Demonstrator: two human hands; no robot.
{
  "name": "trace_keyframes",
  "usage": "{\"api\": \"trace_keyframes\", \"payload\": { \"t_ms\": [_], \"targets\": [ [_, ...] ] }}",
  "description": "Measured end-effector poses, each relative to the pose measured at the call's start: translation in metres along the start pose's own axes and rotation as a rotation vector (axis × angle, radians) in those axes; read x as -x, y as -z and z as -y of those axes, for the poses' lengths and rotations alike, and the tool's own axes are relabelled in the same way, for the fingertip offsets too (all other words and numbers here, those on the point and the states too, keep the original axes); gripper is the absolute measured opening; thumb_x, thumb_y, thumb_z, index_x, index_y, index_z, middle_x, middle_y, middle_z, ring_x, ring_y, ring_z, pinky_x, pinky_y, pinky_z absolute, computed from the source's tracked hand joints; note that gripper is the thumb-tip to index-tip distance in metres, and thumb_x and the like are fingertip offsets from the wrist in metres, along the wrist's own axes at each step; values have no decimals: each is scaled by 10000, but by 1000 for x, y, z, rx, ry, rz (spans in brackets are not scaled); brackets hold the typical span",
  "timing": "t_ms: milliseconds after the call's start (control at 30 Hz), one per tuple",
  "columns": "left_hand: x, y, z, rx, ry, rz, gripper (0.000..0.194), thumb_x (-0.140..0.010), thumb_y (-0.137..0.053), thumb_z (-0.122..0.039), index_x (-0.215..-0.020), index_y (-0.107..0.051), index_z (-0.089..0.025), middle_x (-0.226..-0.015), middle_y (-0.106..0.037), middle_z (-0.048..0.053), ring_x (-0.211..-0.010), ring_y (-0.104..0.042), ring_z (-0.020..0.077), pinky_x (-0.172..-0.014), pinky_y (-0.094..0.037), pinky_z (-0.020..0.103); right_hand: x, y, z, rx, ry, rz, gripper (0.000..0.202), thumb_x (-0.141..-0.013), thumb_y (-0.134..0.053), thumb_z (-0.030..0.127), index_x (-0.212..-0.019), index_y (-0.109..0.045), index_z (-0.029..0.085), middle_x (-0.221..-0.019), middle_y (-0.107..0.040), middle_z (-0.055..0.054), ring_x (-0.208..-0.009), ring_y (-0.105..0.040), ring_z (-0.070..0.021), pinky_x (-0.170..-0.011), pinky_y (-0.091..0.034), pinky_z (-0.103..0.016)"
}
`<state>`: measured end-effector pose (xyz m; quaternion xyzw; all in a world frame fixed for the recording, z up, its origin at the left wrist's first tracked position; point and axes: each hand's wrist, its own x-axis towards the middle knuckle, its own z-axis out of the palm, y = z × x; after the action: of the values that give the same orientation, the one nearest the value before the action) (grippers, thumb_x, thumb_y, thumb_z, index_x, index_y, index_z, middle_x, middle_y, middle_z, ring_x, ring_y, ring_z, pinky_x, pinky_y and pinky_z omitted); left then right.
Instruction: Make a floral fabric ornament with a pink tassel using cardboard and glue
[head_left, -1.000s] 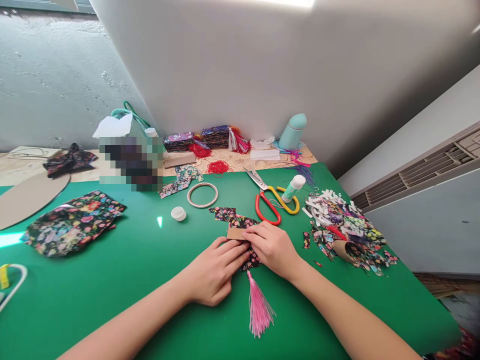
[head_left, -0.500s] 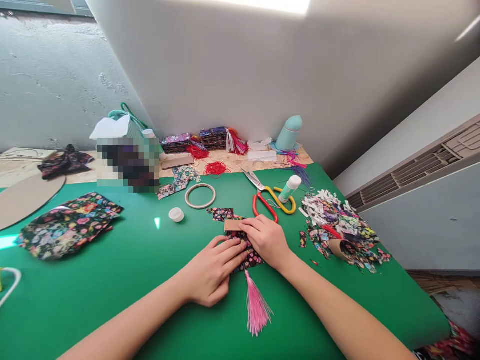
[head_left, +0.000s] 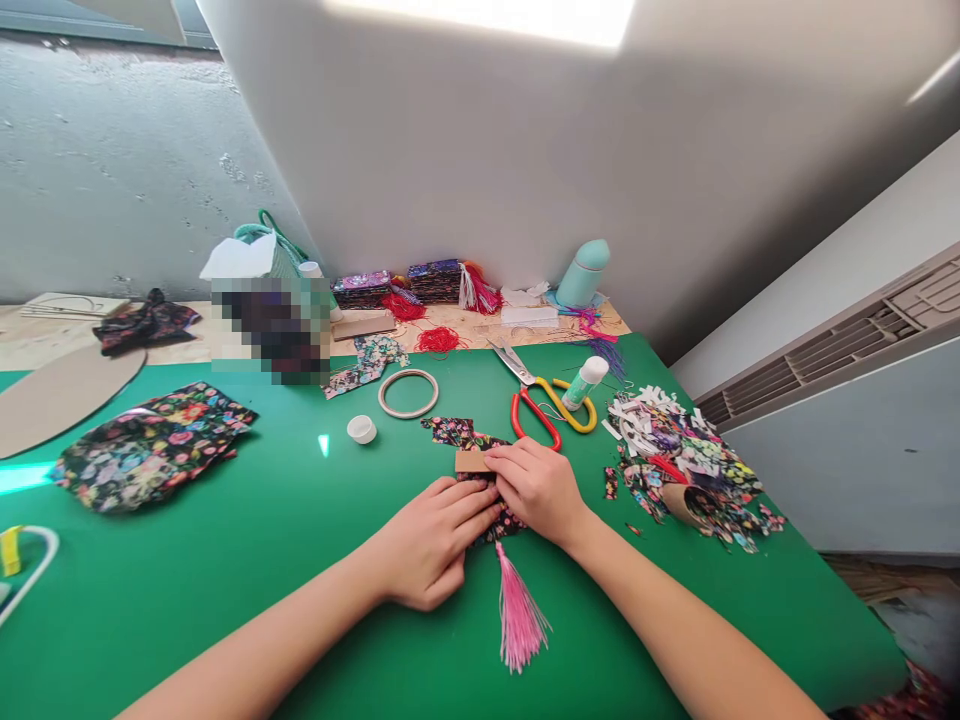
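My left hand [head_left: 442, 540] lies with its fingers stretched flat over a dark floral piece [head_left: 507, 526], pressing it to the mat. With fingers bent and together, my right hand [head_left: 538, 488] grips the right end of a small brown cardboard strip [head_left: 469, 461]. That strip rests across the upper part of the floral piece. A pink tassel [head_left: 520, 615] hangs out from the lower edge, towards me. Just beyond the strip lies a dark floral scrap [head_left: 450, 430]. Much of the floral piece is hidden under both hands.
Scissors [head_left: 536, 395] with red and yellow handles and a glue stick [head_left: 585, 382] lie beyond my right hand. A heap of cuttings [head_left: 686, 460] is at the right. A tape roll [head_left: 408, 393], a small white cup [head_left: 361, 430] and floral fabric [head_left: 157, 447] lie leftward.
The whole view has shifted slightly, so things sit a little further right. Both hands keep nearly the same places on the floral piece and the cardboard strip.
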<state>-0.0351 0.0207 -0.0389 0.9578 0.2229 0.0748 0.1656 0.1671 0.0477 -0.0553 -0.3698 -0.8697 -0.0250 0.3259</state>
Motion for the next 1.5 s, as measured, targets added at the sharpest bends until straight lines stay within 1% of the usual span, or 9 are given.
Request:
{"api": "trace_keyframes", "payload": {
  "t_ms": [167,300,500,667,800,1067,1133,1333,1500],
  "targets": [
    [2,-4,2,-16,-7,-17,645,-717,-446,-217,-1355,-387,-134,-1438,-392,128,-1325,-343,300,-1051,-295,477,-4,-1,-4,37,-12,-12,244,-846,-484,73,-953,-685,161,-911,-730,-71,-772,-609,-188,-688,-536,-319],
    [0,-1,1,-19,-14,-15,647,-715,-439,-214,-1353,-381,-127,-1423,-412,134,-1314,-354,293,-1067,-268,466,-3,1,-2,1,-6,-63,245,-822,-484,51,-916,-686,153,-908,-730,-69,-778,-612,-182,-698,-536,-316],
    [-1,4,-1,10,5,8,655,-687,-452,-206,-1335,-394,-126,-1369,-466,133,-1244,-425,289,-1056,-291,462,-1,3,1,-29,55,11,232,-824,-481,61,-888,-683,154,-886,-733,-57,-737,-602,-176,-677,-539,-307],
    [0,-1,2,-2,-17,-9,692,-679,-450,-203,-1362,-362,-133,-1425,-405,137,-1310,-352,312,-1062,-273,504,-3,0,-2,-12,18,10,238,-846,-491,73,-953,-684,162,-936,-736,-60,-769,-610,-179,-687,-549,-302],
    [1,-3,2,-1,-16,-18,694,-671,-453,-206,-1357,-373,-131,-1424,-407,140,-1314,-349,319,-1064,-273,508,-5,-5,-3,-10,-19,4,238,-865,-490,84,-972,-686,163,-942,-737,-68,-777,-612,-184,-697,-554,-314],
    [1,-1,1,-10,-8,6,690,-681,-448,-205,-1362,-371,-128,-1434,-394,136,-1319,-337,307,-1070,-262,491,-5,2,1,-60,-61,-118,271,-859,-456,40,-992,-665,149,-977,-727,-69,-829,-605,-191,-738,-540,-324],
    [0,0,1,-10,-10,5,693,-684,-447,-204,-1367,-362,-131,-1436,-390,133,-1321,-331,300,-1077,-251,487,-4,6,2,-81,-67,-106,271,-853,-452,36,-990,-658,147,-931,-725,-69,-815,-595,-193,-728,-534,-328],
    [-1,2,0,19,-13,1,687,-667,-458,-206,-1347,-388,-135,-1388,-441,132,-1298,-352,295,-1096,-231,475,0,9,3,-93,6,21,229,-844,-464,54,-916,-661,147,-832,-710,-63,-749,-586,-188,-707,-519,-319],
    [-1,2,1,32,-8,-10,687,-664,-462,-209,-1344,-386,-142,-1375,-453,130,-1252,-405,301,-1077,-260,492,1,7,1,-73,39,-7,222,-834,-475,49,-916,-664,133,-834,-721,-62,-739,-590,-186,-685,-523,-310]
  ]
}}
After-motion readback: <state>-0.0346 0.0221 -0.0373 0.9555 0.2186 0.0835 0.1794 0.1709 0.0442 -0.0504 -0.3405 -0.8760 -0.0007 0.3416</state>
